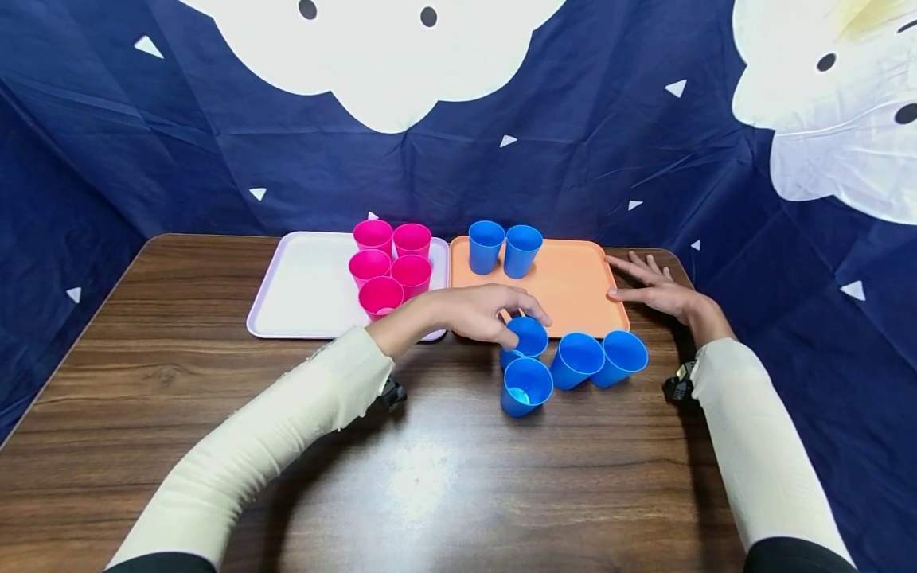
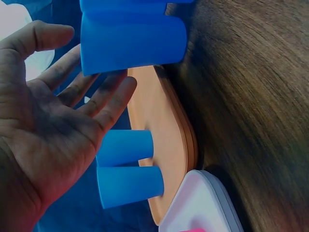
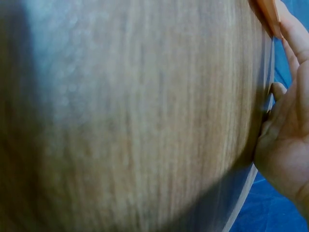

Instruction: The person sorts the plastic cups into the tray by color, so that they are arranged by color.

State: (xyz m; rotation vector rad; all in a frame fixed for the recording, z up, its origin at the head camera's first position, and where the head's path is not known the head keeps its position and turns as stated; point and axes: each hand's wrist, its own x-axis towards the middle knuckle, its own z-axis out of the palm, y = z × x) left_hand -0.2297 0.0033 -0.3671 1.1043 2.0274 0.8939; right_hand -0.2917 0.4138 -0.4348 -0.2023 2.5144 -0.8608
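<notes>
My left hand [image 1: 487, 310] reaches over a blue cup [image 1: 528, 337] at the front edge of the orange tray [image 1: 566, 274]. In the left wrist view its fingers [image 2: 116, 104] extend loosely behind the nearest blue cup [image 2: 133, 43], and the thumb stands apart from it. Another blue cup [image 1: 526, 387] stands just in front, with two more blue cups [image 1: 576, 362] to the right. Two blue cups [image 1: 504, 251] stand upright at the tray's back left. My right hand [image 1: 662, 294], fingers spread, touches the tray's right edge; the tray's corner also shows in the right wrist view.
To the left, a white tray [image 1: 304, 286] holds several pink cups [image 1: 382, 296] on its right side. Both trays lie along the back of the wooden table [image 1: 415, 477]. A dark blue cloth [image 1: 322, 159] hangs behind it.
</notes>
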